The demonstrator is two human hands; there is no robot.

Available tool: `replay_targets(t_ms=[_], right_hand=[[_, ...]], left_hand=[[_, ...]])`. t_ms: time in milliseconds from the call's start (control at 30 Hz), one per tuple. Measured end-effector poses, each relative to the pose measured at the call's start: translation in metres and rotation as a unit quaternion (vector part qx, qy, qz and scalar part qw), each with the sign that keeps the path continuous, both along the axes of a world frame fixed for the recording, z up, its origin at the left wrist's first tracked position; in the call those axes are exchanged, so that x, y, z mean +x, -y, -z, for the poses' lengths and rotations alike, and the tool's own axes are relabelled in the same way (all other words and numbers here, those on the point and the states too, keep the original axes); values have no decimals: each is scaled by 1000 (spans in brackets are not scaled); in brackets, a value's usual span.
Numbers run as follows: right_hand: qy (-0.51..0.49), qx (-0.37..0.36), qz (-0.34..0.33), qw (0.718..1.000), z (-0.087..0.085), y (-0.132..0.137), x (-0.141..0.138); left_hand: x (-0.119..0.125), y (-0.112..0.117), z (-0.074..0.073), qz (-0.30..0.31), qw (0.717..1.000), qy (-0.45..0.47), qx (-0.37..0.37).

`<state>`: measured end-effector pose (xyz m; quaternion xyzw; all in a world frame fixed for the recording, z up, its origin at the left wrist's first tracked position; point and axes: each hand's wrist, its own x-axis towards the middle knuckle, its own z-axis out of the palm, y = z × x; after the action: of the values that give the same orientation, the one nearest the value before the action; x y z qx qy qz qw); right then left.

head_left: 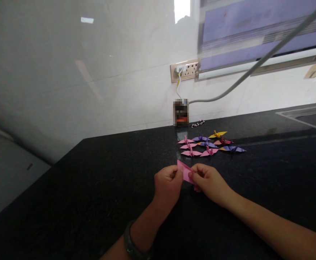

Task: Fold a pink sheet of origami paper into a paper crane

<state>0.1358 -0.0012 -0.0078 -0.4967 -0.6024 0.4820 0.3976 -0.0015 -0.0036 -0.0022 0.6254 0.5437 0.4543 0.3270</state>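
Note:
A folded piece of pink paper (185, 172) is held just above the black countertop (92, 187) between both hands. My left hand (168, 184) pinches its left corner with closed fingers. My right hand (208, 181) pinches its right side, fingers also closed. A dark band sits on my left wrist. Just beyond the hands lie several finished paper cranes (210, 143) in pink, purple and yellow, flat on the counter.
A small dark device (181, 112) stands against the white wall, plugged by a cable into a wall socket (184, 70). A grey hose (255, 66) runs up to the right. A sink edge (304, 115) is at far right; a small beaded item (197, 124) lies beside the device.

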Motion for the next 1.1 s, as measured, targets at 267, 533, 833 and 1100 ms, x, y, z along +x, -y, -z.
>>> replay_targets(t_ms=[267, 533, 833, 1100], right_hand=[[15, 26, 22, 999, 3, 1, 1], [-141, -18, 56, 988, -4, -4, 5], [-228, -112, -20, 967, -4, -3, 4], [-205, -111, -37, 972, -3, -2, 4]], left_hand=[[2, -6, -2, -35, 987, 148, -55], [-1, -10, 1, -20, 980, 184, -75], [4, -1, -1, 79, 971, 187, -124], [5, -1, -3, 70, 969, 204, -122]])
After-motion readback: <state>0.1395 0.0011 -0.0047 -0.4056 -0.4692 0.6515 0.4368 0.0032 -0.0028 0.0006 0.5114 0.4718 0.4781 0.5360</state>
